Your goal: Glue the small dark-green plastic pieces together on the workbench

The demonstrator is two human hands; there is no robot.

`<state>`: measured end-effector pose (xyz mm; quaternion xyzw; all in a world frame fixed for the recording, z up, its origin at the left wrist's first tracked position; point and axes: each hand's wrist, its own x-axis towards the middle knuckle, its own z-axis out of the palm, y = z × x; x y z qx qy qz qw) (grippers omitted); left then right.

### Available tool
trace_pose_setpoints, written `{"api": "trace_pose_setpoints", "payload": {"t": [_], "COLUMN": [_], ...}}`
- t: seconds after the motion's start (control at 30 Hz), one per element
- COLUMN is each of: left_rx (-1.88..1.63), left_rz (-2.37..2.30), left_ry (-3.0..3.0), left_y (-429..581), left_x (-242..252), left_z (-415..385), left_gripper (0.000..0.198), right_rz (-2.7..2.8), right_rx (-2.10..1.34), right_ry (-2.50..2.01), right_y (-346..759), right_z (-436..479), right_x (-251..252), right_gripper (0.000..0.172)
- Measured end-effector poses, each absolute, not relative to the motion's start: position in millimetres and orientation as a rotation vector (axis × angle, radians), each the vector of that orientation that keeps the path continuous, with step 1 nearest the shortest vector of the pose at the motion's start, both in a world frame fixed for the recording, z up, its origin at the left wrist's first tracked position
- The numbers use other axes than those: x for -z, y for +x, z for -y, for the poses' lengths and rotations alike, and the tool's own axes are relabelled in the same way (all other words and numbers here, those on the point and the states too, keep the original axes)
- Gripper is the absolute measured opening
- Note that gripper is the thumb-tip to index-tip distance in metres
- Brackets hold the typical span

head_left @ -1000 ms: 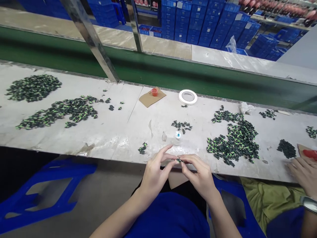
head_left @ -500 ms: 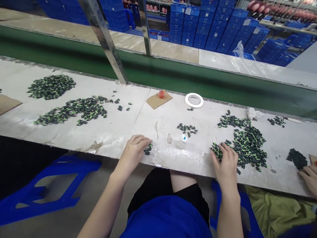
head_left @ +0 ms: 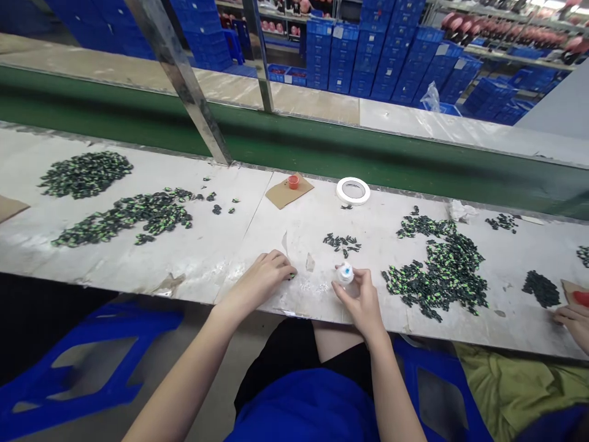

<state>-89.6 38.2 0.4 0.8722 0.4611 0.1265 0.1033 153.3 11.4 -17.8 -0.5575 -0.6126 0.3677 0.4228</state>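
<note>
My left hand (head_left: 265,277) lies curled on the white worktable (head_left: 193,252), its fingertips over a tiny cluster of black-and-green parts at the table's front; what it pinches is hidden. My right hand (head_left: 359,298) is closed round a small clear bottle with a white and blue cap (head_left: 345,274), standing on the table. A big heap of black-and-green parts (head_left: 442,273) spreads just right of that hand. A few loose parts (head_left: 342,242) lie just behind the bottle.
More heaps of parts (head_left: 124,215) cover the table's left side. A cardboard scrap with a red cap (head_left: 293,182) and a white tape roll (head_left: 353,190) sit at the back. Another person's hand (head_left: 573,320) rests at the right edge. A green conveyor (head_left: 322,144) runs behind.
My right hand left the big heap and moved left onto the small bottle. My left hand stayed at the small cluster near the front edge. A second ago both hands pinched one part together.
</note>
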Motion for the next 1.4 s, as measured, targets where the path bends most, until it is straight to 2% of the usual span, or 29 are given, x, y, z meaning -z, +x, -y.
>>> {"api": "trace_pose_setpoints", "payload": {"t": [0.27, 0.4, 0.57, 0.73, 0.93, 1.4], "left_rx": [-0.659, -0.74, -0.723, -0.781, -0.852, -0.991], "left_rz": [-1.474, -1.566, -1.338, -1.377, -1.247, -1.301], "left_ry": [2.32, 2.237, 2.213, 2.123, 2.128, 2.166], "left_y": [-42, -47, -56, -52, -51, -43], "left_x": [6, 3, 6, 13, 18, 22], "left_z": [-28, -16, -17, -17, -13, -12], "left_gripper": [0.02, 0.02, 0.029, 0.017, 0.023, 0.007], "right_rz": [0.986, 0.837, 0.949, 1.101, 1.187, 1.241], "right_rx": [-0.856, -0.825, -0.744, -0.575, -0.431, -0.404], "right_ry": [-1.329, -1.338, -1.431, -1.519, -1.501, -1.549], "right_y": [172, 169, 153, 138, 136, 137], "right_z": [6, 6, 12, 14, 16, 15], "right_x": [19, 20, 12, 11, 15, 23], "right_gripper": [0.029, 0.031, 0.03, 0.034, 0.032, 0.035]}}
